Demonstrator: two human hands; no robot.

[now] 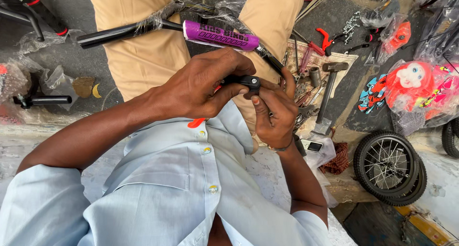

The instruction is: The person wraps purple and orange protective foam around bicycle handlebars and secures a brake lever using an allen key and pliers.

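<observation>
My left hand [203, 83] is closed around a small black plastic part [248, 82] with a round bolt head, held over my lap. An orange piece shows under the hand. My right hand [275, 112] pinches the same black part from below, thumb on its underside. Across my thighs lies a black handlebar [119, 32] wrapped in clear plastic, with a purple foam pad [220, 36] around its middle. Both hands sit just below that pad.
A hammer [330, 88], red-handled pliers [322, 43] and other tools lie on a mat to the right. Two small spoked wheels [389, 167] lie stacked lower right. Bagged red and pink plastic parts [416, 83] sit far right. Black bicycle parts [40, 100] lie left.
</observation>
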